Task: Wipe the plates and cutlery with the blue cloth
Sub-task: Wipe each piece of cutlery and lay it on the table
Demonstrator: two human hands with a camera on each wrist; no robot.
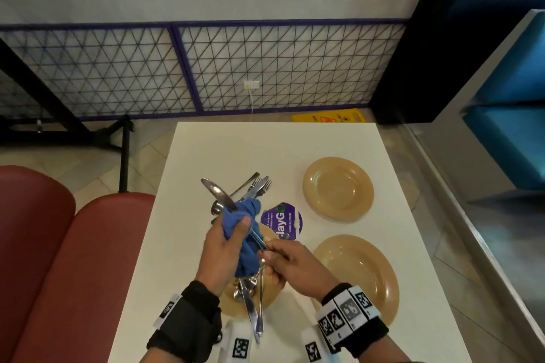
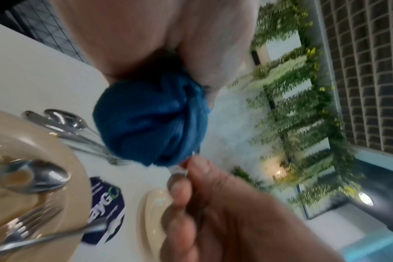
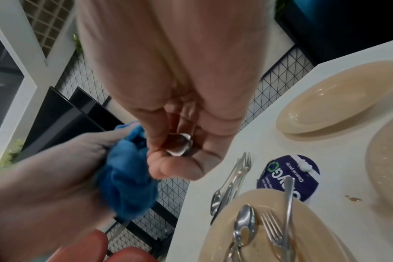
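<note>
My left hand (image 1: 233, 233) grips the bunched blue cloth (image 1: 244, 227) around the middle of a table knife (image 1: 218, 194), whose blade sticks out to the upper left. My right hand (image 1: 274, 256) pinches the knife's handle end (image 3: 180, 145) just beside the cloth (image 2: 150, 120). Both hands hover over a tan plate (image 1: 271, 295) near the table's front that holds a spoon (image 3: 244, 219), a fork (image 3: 271, 228) and another knife (image 3: 288, 195). Two bare tan plates lie on the right, one far (image 1: 338, 188) and one near (image 1: 359, 277).
Several loose forks and a spoon (image 1: 250, 186) lie on the white table (image 1: 224, 150) behind my hands. A round purple sticker (image 1: 281, 221) marks the table's middle. Red bench seats (image 1: 59, 244) stand to the left, and a mesh railing (image 1: 265, 68) runs beyond the table.
</note>
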